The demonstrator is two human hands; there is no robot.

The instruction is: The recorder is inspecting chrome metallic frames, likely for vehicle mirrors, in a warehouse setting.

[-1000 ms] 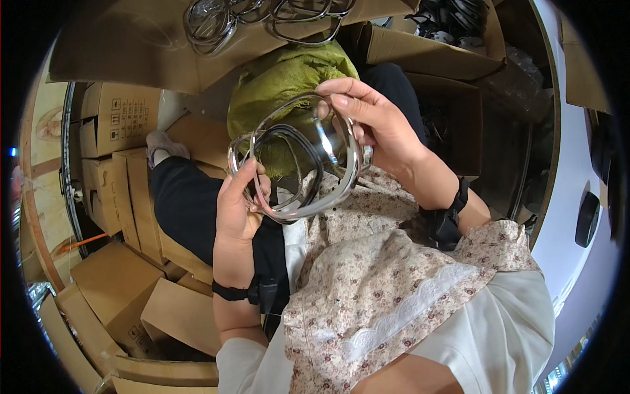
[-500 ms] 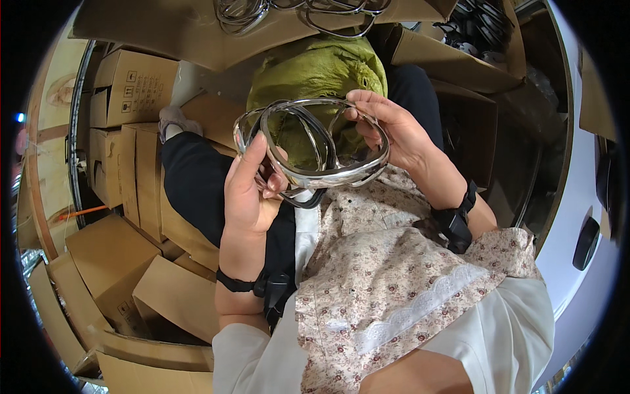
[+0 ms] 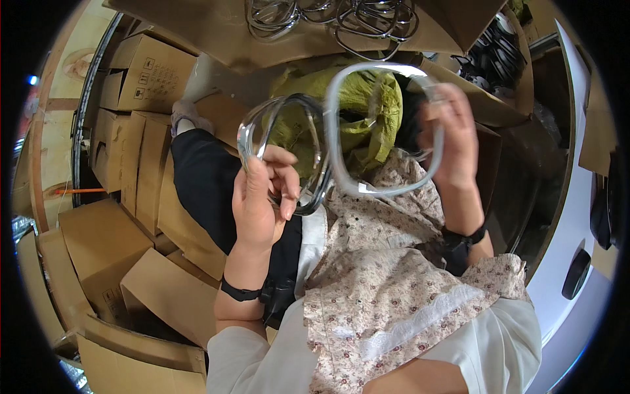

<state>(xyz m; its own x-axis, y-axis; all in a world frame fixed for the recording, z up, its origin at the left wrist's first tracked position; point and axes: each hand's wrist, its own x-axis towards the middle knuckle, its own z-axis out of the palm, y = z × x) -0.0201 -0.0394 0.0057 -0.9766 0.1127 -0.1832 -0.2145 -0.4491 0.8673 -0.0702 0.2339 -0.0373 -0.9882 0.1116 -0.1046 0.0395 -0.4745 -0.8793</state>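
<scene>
My left hand (image 3: pixel 262 203) is closed around the lower part of a few shiny chrome ring-shaped frames (image 3: pixel 245 131), which stand upright above my lap. A single rounded-square chrome frame (image 3: pixel 333 141), smeared by motion, is gripped at its right side by my right hand (image 3: pixel 453 138). The two lots are apart, with the single frame to the right of the others. Behind them a crumpled yellow-green sack (image 3: pixel 289 82) lies between my legs.
More chrome frames (image 3: pixel 272 23) lie on a cardboard surface (image 3: pixel 197 33) ahead. An open carton (image 3: pixel 453 75) at the far right holds black parts (image 3: pixel 492 59). Several cardboard boxes (image 3: pixel 105 246) crowd my left side. A white panel edge (image 3: pixel 558 197) runs along the right.
The single frame, earlier overlapping the others in both hands, has been drawn off to the right by my right hand. My left hand keeps the remaining frames.
</scene>
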